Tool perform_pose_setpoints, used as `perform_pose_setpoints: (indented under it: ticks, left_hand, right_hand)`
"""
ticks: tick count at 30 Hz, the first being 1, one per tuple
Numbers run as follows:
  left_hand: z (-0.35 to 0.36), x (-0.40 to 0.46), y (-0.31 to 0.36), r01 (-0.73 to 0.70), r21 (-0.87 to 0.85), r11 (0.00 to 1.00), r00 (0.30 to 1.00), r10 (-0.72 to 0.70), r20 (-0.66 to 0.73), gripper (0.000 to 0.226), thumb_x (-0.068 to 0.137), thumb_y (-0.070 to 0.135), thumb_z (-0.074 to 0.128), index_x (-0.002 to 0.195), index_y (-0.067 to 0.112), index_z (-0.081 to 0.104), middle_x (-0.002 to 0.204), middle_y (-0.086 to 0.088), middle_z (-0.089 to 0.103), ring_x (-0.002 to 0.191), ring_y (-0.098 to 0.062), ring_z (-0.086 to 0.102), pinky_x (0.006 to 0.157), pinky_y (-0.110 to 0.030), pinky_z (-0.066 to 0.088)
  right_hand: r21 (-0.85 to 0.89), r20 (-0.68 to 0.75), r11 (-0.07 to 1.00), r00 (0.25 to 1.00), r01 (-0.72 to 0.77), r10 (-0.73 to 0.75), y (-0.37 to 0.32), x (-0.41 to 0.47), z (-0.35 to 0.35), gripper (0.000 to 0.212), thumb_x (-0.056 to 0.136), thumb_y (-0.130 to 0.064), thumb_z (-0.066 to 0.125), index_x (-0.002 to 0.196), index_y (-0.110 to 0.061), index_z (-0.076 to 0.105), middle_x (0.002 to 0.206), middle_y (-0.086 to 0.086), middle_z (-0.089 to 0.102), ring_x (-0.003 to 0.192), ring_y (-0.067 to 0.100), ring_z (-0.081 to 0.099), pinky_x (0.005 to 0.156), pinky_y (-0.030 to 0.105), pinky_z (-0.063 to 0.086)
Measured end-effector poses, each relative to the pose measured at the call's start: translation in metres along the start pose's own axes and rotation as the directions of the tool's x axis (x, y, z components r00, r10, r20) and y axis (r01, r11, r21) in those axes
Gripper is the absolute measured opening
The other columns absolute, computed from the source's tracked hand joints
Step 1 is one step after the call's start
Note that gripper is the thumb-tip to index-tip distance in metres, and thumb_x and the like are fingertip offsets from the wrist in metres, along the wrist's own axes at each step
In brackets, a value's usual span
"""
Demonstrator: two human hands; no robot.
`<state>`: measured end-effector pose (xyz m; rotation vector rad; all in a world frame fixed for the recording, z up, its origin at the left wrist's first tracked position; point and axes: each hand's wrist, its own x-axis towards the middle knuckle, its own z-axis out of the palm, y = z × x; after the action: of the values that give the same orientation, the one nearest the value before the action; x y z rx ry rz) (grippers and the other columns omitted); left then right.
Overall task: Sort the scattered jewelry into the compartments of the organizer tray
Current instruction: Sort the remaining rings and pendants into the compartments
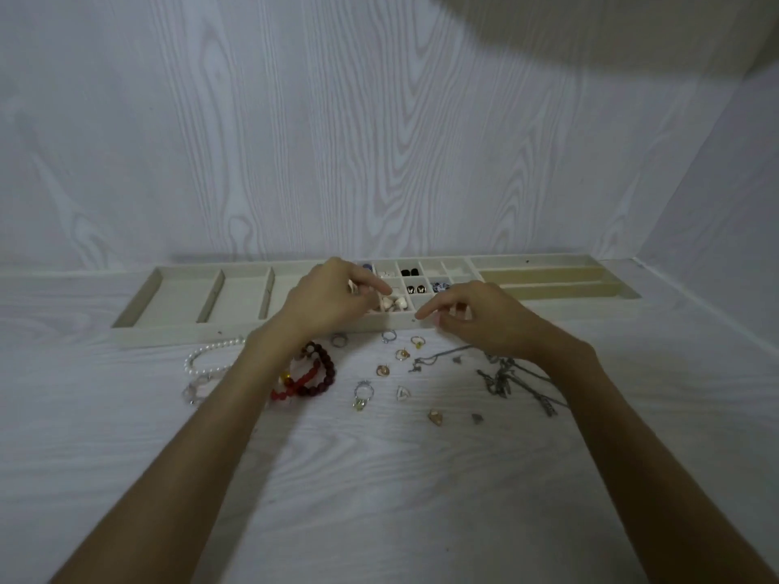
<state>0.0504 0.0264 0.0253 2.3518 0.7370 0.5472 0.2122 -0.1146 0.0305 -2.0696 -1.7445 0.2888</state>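
Hovering over the organizer tray's (181, 326) middle compartments, both hands are being held with fingers loosely curled; whether the left hand (326, 295) or right hand (476, 316) is pinching anything cannot be told. Rings (362, 394), bead bracelets (314, 375) and chains (503, 379) are lying on the desk (379, 478), near the tray's front edge.

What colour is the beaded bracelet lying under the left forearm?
The beaded bracelet is red, some beads darker maroon, seen in the head view.
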Motion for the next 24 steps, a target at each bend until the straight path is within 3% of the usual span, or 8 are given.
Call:
perform_pose_setpoints:
  ticks: [2, 5, 8, 10, 13, 17, 20, 24]
  left_hand:
    - [0.005, -0.017, -0.008, 0.033, -0.011, 0.999, 0.998, -0.033, -0.059, 0.019, 0.086, 0.020, 0.063, 0.095, 0.033, 0.073, 0.096, 0.011, 0.066, 0.065, 0.001, 0.050, 0.062, -0.023, 0.039]
    - [0.015, -0.034, -0.015, 0.062, 0.000, 0.998, 0.992, -0.062, -0.114, 0.021, 0.087, 0.020, 0.059, 0.096, 0.033, 0.073, 0.105, 0.011, 0.068, 0.082, -0.010, 0.062, 0.071, -0.026, 0.049]
    - [0.022, -0.043, -0.018, 0.091, 0.060, 0.994, 0.990, -0.084, -0.109, 0.020, 0.088, 0.025, 0.059, 0.097, 0.037, 0.072, 0.089, 0.015, 0.067, 0.086, -0.007, 0.062, 0.068, -0.024, 0.046]
    - [0.024, -0.046, -0.020, 0.093, 0.093, 0.991, 0.993, -0.085, -0.088, 0.018, 0.086, 0.030, 0.061, 0.098, 0.039, 0.071, 0.086, 0.016, 0.066, 0.087, -0.006, 0.061, 0.068, -0.024, 0.045]
    - [0.021, -0.050, -0.022, 0.112, 0.078, 0.991, 0.989, -0.103, -0.105, 0.018, 0.086, 0.028, 0.062, 0.097, 0.039, 0.072, 0.082, 0.018, 0.065, 0.084, -0.004, 0.060, 0.065, -0.023, 0.043]
    - [0.017, -0.051, -0.025, 0.117, 0.029, 0.993, 0.990, -0.115, -0.085, 0.020, 0.087, 0.022, 0.062, 0.096, 0.035, 0.073, 0.083, 0.015, 0.067, 0.081, -0.001, 0.059, 0.059, -0.017, 0.038]
    - [0.015, -0.049, -0.024, 0.099, -0.138, 0.986, 0.993, -0.107, -0.053, 0.017, 0.088, 0.018, 0.063, 0.099, 0.026, 0.073, 0.091, 0.006, 0.072, 0.090, -0.007, 0.064, 0.075, -0.026, 0.050]
    - [0.013, -0.052, -0.012, 0.189, -0.471, 0.862, 0.982, -0.163, 0.096, 0.020, 0.096, 0.023, 0.053, 0.098, 0.016, 0.071, 0.089, 0.003, 0.073, 0.083, -0.012, 0.067, 0.089, -0.040, 0.050]
  right_hand:
    - [0.048, -0.041, 0.998, 0.999, -0.030, 0.032, -0.001, -0.009, 0.011, 0.021, 0.093, -0.021, 0.055, 0.107, -0.025, 0.070, 0.097, -0.007, 0.062, 0.073, -0.006, 0.047, 0.063, 0.015, 0.035]
    - [0.048, -0.117, 0.997, 0.991, -0.062, 0.067, -0.004, -0.015, 0.029, 0.019, 0.092, -0.024, 0.057, 0.105, -0.023, 0.071, 0.089, -0.010, 0.060, 0.071, -0.007, 0.045, 0.067, 0.019, 0.035]
    - [0.038, -0.186, 0.998, 0.981, -0.044, 0.051, -0.012, -0.016, 0.046, 0.018, 0.089, -0.032, 0.061, 0.101, -0.026, 0.072, 0.086, -0.012, 0.062, 0.075, -0.001, 0.047, 0.079, 0.025, 0.037]
    - [0.027, -0.212, 1.000, 0.977, -0.016, 0.021, -0.017, -0.015, 0.054, 0.018, 0.085, -0.040, 0.065, 0.096, -0.029, 0.074, 0.084, -0.008, 0.064, 0.080, 0.007, 0.051, 0.075, 0.028, 0.041]
    - [0.010, -0.181, 1.000, 0.983, 0.004, -0.002, -0.022, -0.014, 0.062, 0.020, 0.079, -0.047, 0.069, 0.092, -0.032, 0.074, 0.080, -0.005, 0.061, 0.080, 0.010, 0.048, 0.067, 0.028, 0.035]
    - [0.012, -0.177, 1.000, 0.984, 0.022, -0.020, -0.024, -0.012, 0.067, 0.010, 0.082, -0.037, 0.069, 0.088, -0.032, 0.076, 0.077, -0.007, 0.059, 0.073, 0.007, 0.043, 0.065, 0.026, 0.029]
    - [0.275, -0.254, 0.961, 0.965, 0.010, 0.063, -0.027, -0.011, 0.064, 0.009, 0.083, -0.027, 0.070, 0.090, -0.023, 0.076, 0.077, -0.010, 0.065, 0.066, 0.002, 0.051, 0.060, 0.017, 0.040]
    - [0.735, -0.198, 0.678, 0.956, -0.003, 0.219, -0.036, -0.015, 0.058, 0.009, 0.085, -0.019, 0.067, 0.089, -0.025, 0.072, 0.081, -0.013, 0.070, 0.070, -0.007, 0.062, 0.064, 0.007, 0.047]
